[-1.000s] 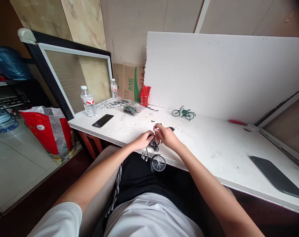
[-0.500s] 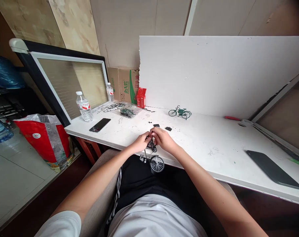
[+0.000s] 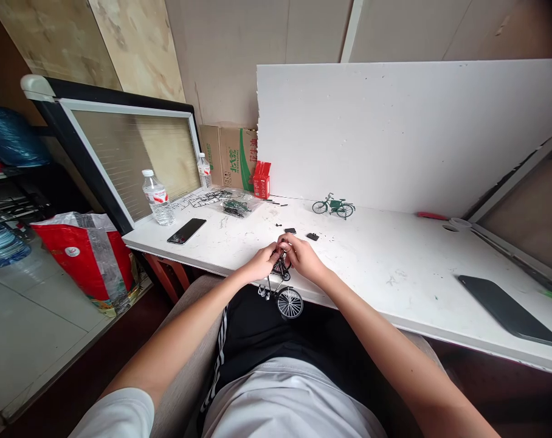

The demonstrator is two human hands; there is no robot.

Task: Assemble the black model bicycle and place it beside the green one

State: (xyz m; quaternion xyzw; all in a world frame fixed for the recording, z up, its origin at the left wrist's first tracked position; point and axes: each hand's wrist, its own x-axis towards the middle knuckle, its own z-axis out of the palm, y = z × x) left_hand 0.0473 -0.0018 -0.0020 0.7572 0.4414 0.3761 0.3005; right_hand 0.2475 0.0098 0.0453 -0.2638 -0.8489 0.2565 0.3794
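A phone [image 3: 187, 231] and a water bottle [image 3: 158, 199] sit left of the left hand [image 3: 261, 264]; a red bag [image 3: 87, 264] stands farther left.

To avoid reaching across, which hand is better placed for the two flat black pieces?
Probably your right hand: it's nearer the black pieces; your left hand is farther left. Both are at the model bicycle.

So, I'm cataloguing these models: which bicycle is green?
The green bicycle stands on the table by the white board; the black bicycle is in the left hand, right hand against it.
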